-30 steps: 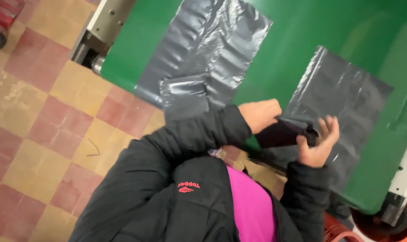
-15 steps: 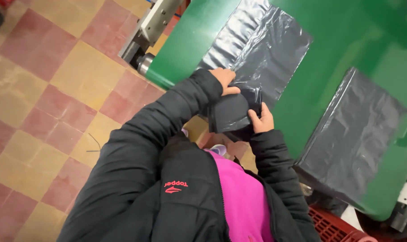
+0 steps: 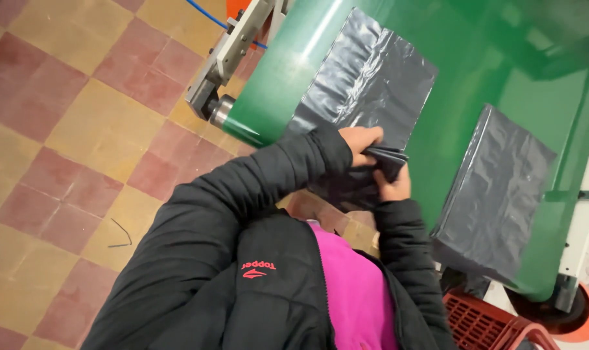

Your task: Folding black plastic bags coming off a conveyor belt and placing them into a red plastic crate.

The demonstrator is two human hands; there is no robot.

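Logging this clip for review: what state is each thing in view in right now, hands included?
left hand: gripping the folded bag's top edge
right hand: gripping the folded bag from below
folded black bag: bunched into folds, held off the belt
black bag at belt end: lying flat, unfolded
black bag on the right: lying flat, overhanging the belt edge
green conveyor belt: motion cannot be told
red crate: partly in view, contents unseen

Bare green belt [image 3: 463, 84] is seen between the two flat grey bags, a lane running from the upper right of the frame down toward the centre. The lane's left side is bounded by the larger bag [image 3: 365, 78], the right by the second bag [image 3: 495, 188]. At centre, the belt edge is crowded by both hands, left hand [image 3: 361, 144] and right hand [image 3: 393, 188], closed on a folded bag [image 3: 386, 162]. Lower right is blocked by a red crate [image 3: 489, 321]; the tiled floor [image 3: 80, 129] at left lies open.
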